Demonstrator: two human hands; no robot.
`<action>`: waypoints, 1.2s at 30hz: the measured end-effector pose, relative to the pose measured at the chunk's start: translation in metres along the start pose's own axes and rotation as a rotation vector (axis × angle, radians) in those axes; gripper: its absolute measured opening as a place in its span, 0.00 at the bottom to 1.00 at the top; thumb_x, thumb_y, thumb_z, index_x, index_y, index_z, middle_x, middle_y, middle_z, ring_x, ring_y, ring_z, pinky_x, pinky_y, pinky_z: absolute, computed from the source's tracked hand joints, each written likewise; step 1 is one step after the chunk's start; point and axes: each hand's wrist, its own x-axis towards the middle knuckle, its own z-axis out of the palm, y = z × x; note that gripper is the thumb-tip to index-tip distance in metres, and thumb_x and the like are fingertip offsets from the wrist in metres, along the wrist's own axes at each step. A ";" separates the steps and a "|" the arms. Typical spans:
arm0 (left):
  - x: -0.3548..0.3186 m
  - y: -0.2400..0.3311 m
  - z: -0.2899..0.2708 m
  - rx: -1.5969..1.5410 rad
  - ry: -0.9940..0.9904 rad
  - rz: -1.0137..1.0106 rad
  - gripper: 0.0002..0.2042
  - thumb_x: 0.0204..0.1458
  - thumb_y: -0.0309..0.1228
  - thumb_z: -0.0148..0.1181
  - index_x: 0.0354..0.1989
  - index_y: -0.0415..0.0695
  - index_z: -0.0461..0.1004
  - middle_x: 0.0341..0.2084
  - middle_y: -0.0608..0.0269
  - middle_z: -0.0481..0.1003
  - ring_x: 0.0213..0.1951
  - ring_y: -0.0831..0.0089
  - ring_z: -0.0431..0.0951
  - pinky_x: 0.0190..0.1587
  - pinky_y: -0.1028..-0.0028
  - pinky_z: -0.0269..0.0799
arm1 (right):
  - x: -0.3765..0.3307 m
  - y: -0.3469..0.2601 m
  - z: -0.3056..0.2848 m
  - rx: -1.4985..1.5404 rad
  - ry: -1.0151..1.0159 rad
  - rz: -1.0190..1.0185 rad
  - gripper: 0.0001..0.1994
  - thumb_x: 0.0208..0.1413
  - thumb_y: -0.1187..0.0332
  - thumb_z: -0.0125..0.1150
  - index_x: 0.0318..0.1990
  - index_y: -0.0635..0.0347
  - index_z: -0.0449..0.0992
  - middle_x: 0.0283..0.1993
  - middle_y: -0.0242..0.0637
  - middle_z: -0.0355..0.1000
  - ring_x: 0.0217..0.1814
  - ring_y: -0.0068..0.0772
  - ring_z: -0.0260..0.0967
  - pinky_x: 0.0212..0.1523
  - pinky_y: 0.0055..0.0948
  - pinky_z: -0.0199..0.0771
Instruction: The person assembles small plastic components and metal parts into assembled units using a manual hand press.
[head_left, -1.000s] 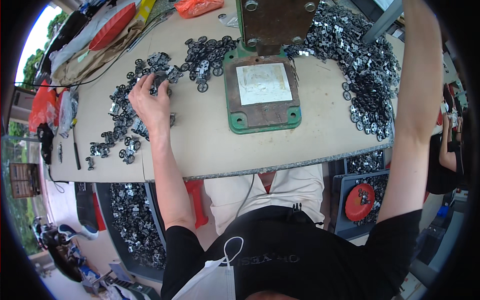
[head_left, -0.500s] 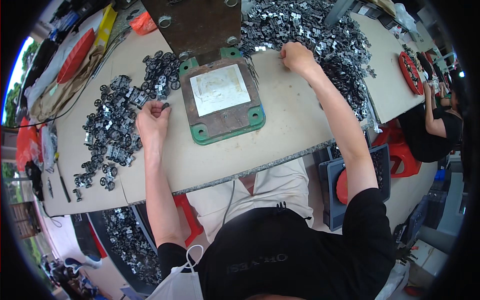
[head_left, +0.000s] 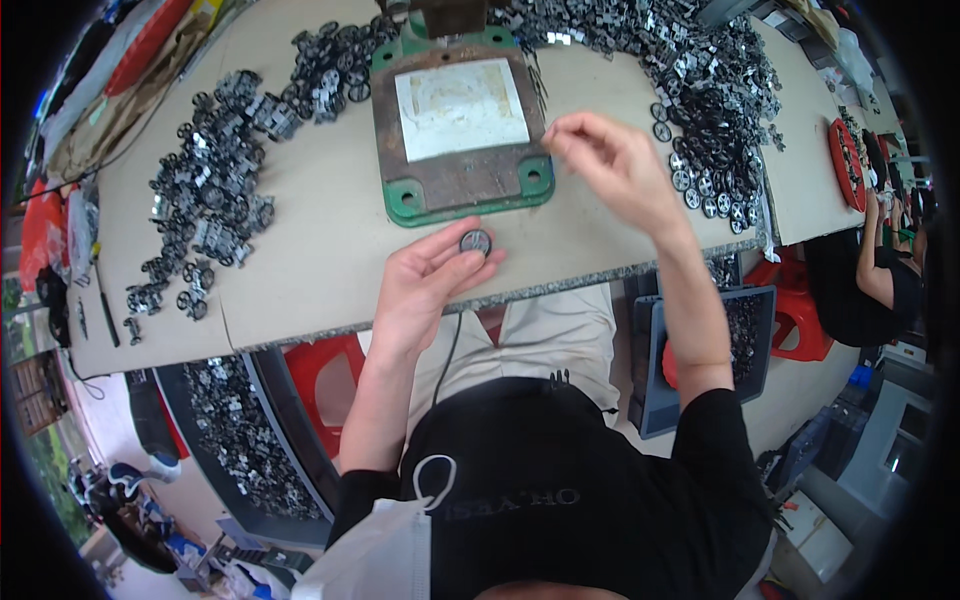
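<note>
In front of the green-framed press base (head_left: 465, 185), my left hand (head_left: 425, 275) pinches a small black toy wheel (head_left: 475, 242) between thumb and fingers, its spoked face turned up. My right hand (head_left: 615, 170) hovers at the right edge of that base, thumb and forefinger drawn together. Whatever those fingertips hold, if anything, is too small to make out. On top of the base lies a worn white pad (head_left: 462, 110).
Assembled wheeled chassis pieces (head_left: 215, 170) are heaped at the left. Loose wheels (head_left: 705, 165) and a big pile of grey parts (head_left: 690, 50) fill the right. Bins of parts (head_left: 250, 430) stand below the table edge. Another person sits at far right, near a red tray (head_left: 847, 165).
My left hand has come right from the chassis heap to the front of the press base, with the wheel now showing. My right hand has drawn back from the parts pile toward me.
</note>
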 end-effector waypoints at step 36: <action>0.019 -0.023 0.000 -0.292 -0.244 0.002 0.15 0.54 0.22 0.50 0.51 0.35 0.66 0.42 0.53 0.72 0.42 0.64 0.75 0.47 0.71 0.73 | -0.053 0.002 0.036 0.448 0.059 -0.047 0.11 0.50 0.75 0.57 0.43 0.66 0.72 0.38 0.39 0.74 0.32 0.24 0.74 0.35 0.22 0.73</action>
